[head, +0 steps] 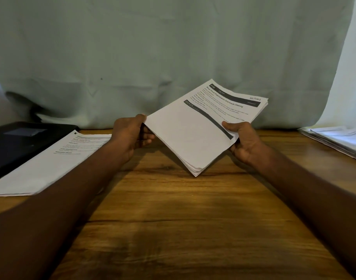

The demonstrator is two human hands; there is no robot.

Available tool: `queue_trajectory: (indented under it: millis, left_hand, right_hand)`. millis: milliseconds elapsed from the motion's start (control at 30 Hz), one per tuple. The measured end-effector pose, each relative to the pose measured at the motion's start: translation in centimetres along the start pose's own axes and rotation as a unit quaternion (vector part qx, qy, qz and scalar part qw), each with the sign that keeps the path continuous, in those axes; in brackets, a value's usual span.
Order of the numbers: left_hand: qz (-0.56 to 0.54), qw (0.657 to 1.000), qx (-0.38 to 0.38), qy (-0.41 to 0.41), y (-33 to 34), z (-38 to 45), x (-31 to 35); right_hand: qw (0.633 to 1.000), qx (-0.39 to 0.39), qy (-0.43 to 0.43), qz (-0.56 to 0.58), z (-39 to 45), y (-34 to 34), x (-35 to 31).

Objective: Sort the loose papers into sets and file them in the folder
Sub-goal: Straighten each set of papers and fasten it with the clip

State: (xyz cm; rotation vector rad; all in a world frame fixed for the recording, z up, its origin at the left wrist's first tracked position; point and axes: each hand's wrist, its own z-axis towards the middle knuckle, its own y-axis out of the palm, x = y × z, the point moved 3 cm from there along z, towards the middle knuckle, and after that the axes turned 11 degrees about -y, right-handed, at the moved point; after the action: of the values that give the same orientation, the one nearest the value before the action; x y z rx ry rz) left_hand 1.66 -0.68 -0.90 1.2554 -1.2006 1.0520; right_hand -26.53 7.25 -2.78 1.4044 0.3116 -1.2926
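Head view: folder point(17, 142) far left of stack point(199, 130), sorted sheets point(50, 160) beside it; left hand point(130, 134) and right hand point(243, 142) each pinch the stack, held mid-table, long axis diagonal; left hand nearer folder; loose pile point(338, 140) far right

Not much gear on show here, just two bare forearms over the table point(173, 229), uncovered the whole way from its near edge up to the wrists. Both look wide and chunky down by the near edge and taper to slim wrists around the table's middle, probably the wide lens. The left hand point(130, 136), toward the table's far left, shows its back, smooth with rounded knuckles. The right hand point(245, 142), toward the far right, shows its thumb side, with a fleshy thumb base and a short, neat thumbnail. Skin is plain on both
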Motion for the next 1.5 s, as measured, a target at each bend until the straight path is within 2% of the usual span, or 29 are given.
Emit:
queue_trajectory:
  millis: [267,367,467,567,700,867,934,1034,1101,1167,1301,1401,1501]
  left_hand:
    - [0.016,1.0,0.012,-0.006,-0.8,-0.3,0.6]
    - [-0.013,1.0,0.01,-0.009,-1.4,-0.2,0.9]
    - [-0.016,0.998,-0.051,-0.025,-1.3,0.0,0.9]
    - [0.027,0.99,-0.13,-0.053,-0.5,-0.1,0.7]
    - [0.034,0.963,-0.257,-0.066,1.1,-1.6,0.2]
    - [0.058,0.949,-0.307,-0.038,1.5,-2.3,-0.2]
    - [0.077,0.957,-0.28,0.01,1.6,-2.6,0.1]
    - [0.086,0.982,-0.12,0.118,1.5,-2.5,1.3]
    - [0.073,0.98,-0.052,0.18,1.3,-2.4,1.9]
    - [0.078,0.969,-0.038,0.231,1.5,-2.8,2.0]
    - [0.055,0.958,-0.05,0.276,2.3,-3.6,1.7]
    - [0.072,0.961,-0.027,0.266,2.5,-3.4,1.1]
    - [0.118,0.966,-0.019,0.229,2.5,-3.0,0.0]
  right_hand:
    - [1.0,-0.004,0.021,0.015,-0.9,0.1,-0.3]
    - [0.998,-0.048,0.035,-0.009,-1.1,0.2,-0.4]
    - [0.99,-0.118,0.051,-0.063,-1.4,0.6,-0.3]
    - [0.982,-0.168,0.05,-0.074,-1.9,1.5,0.1]
    - [0.984,-0.132,-0.002,-0.12,-2.2,2.4,0.4]
    - [0.974,-0.082,-0.129,-0.168,-2.5,3.9,-1.9]
    - [0.968,-0.079,-0.162,-0.173,-2.6,4.2,-2.5]
    - [0.968,-0.12,-0.158,-0.153,-3.0,4.9,-2.7]
    - [0.967,-0.15,-0.137,-0.154,-3.5,5.2,-2.3]
    - [0.964,-0.152,-0.143,-0.165,-3.9,5.4,-1.7]
    - [0.936,-0.105,-0.24,-0.234,-4.8,5.9,-1.6]
    - [0.92,-0.095,-0.266,-0.272,-5.1,6.0,-1.6]
    - [0.915,-0.104,-0.225,-0.317,-5.0,5.7,-0.8]
